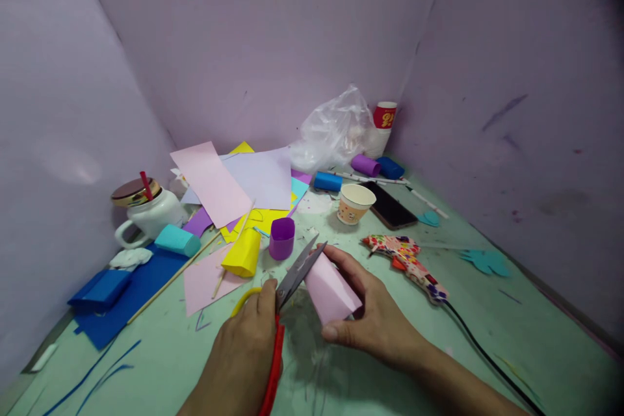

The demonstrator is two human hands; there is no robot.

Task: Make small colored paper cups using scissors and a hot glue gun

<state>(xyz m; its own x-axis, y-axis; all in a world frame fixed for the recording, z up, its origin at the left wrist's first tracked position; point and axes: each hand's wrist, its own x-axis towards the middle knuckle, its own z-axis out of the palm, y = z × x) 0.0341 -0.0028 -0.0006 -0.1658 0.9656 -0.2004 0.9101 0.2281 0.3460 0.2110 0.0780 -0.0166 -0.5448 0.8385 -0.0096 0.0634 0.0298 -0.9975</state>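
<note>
In my left hand (251,341) is a pair of scissors (296,273) with red and yellow handles. Their blades stand slightly apart at the upper edge of a pink paper tube (329,289). My right hand (373,312) grips that tube from the right, thumb below and fingers behind; it tilts and looks bent or creased at its lower right end. Just beyond the blades stands a small purple paper tube (281,240). A yellow paper tube (244,253) lies to its left, by a thin wooden stick.
A floral glue gun (407,263) with a black cord lies at right. Behind are a paper cup (355,203), a phone (390,205), a plastic bag (334,133) and stacked cups (383,127). Coloured paper sheets (214,182), a white lidded mug (156,214) and blue paper (131,299) occupy the left.
</note>
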